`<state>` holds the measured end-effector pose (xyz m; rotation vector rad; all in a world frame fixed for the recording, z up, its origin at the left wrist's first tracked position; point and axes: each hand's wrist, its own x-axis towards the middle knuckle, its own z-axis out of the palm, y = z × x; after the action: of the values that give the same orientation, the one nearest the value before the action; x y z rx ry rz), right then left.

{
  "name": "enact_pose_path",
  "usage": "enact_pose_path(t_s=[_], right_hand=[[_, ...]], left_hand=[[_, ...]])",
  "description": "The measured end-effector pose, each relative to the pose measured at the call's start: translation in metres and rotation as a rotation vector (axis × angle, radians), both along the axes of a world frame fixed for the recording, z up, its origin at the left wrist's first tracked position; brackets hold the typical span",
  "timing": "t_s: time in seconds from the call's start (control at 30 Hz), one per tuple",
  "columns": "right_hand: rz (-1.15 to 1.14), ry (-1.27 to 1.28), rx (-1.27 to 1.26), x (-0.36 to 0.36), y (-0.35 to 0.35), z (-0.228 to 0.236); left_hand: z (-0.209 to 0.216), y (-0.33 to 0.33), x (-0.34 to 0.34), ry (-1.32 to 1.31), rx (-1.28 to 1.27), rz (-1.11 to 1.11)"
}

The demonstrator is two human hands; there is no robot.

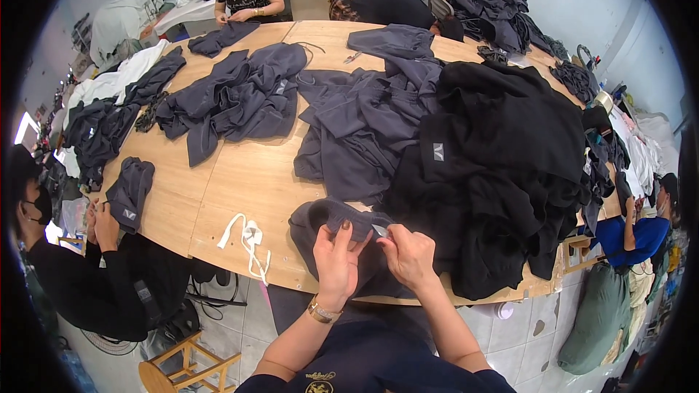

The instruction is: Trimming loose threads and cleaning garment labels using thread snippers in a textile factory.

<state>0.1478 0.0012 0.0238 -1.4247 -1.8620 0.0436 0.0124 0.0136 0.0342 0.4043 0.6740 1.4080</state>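
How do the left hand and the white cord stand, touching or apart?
Apart: the head view shows grey garment and bare tabletop between left hand and white cord.

The garment (313,229) at the near edge is soft grey cloth, matt, with a gathered, ridged band. A small cutter (380,231) at it shows a bright, shiny metal tip. The counter (255,167) is pale wood, smooth, with visible grain and a faint sheen. The big pile (510,116) is matt black cloth, creased and thick-looking, bearing a smooth pale grey patch (438,152). The white tape (251,236) looks like flat, matt fabric. The watch (320,311) is glossy gold-coloured metal. The stool (156,377) is smooth, yellowish wood; the floor (233,316) is smooth pale tile. The green sack (601,320) looks wrinkled and dull.
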Motion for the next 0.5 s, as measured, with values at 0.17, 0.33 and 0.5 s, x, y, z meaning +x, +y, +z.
enact_pose_path(t_s=[0.17, 0.33, 0.5], right_hand=[[0.020, -0.019, -0.054, -0.003, 0.002, 0.010], [0.015, -0.050, -0.075, -0.004, 0.004, 0.011], [0.027, -0.095, -0.051, -0.002, 0.006, 0.011]], left_hand=[[-0.001, 0.000, 0.000, 0.000, 0.003, 0.002], [-0.006, -0.001, 0.001, 0.024, 0.042, 0.005], [-0.005, -0.002, 0.002, 0.038, 0.032, 0.015]])
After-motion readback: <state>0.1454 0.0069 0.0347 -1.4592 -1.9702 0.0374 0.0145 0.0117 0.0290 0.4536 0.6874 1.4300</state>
